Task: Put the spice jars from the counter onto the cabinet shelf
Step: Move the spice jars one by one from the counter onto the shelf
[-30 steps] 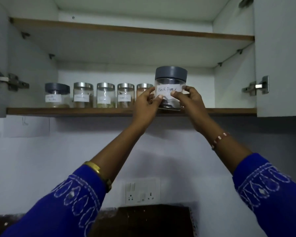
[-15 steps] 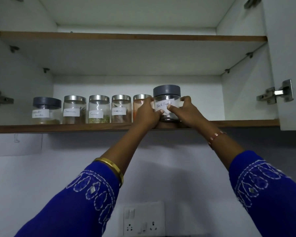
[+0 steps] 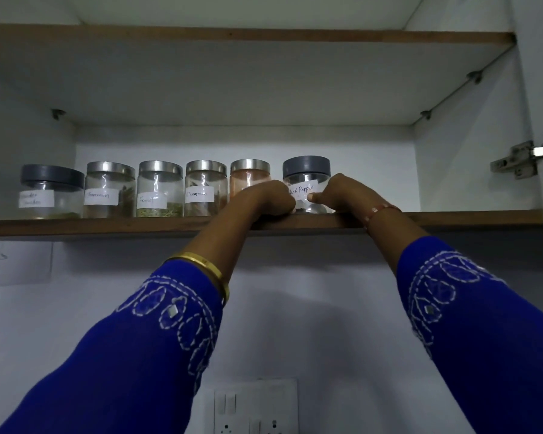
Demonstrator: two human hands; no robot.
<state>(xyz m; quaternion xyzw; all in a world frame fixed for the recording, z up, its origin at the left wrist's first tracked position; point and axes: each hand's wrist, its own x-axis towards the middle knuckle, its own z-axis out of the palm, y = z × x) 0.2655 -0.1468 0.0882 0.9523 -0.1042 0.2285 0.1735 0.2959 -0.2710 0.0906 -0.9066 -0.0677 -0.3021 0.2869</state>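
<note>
Gripping the glass pepper jar [image 3: 306, 186] low on its sides, both hands, left hand [image 3: 268, 198] and right hand [image 3: 342, 194], treated it as smooth, breakable, light.

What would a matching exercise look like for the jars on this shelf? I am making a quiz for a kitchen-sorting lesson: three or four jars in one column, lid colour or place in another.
Column 1:
1. Black Pepper jar
2. Fennel jar
3. orange powder jar
4. leftmost jar

Column 2:
A. steel lid, green bits at the bottom
B. grey lid, far left end of the row
C. grey lid, between both hands
D. steel lid, just left of the Black Pepper jar

Pairs: 1-C, 2-A, 3-D, 4-B
</note>
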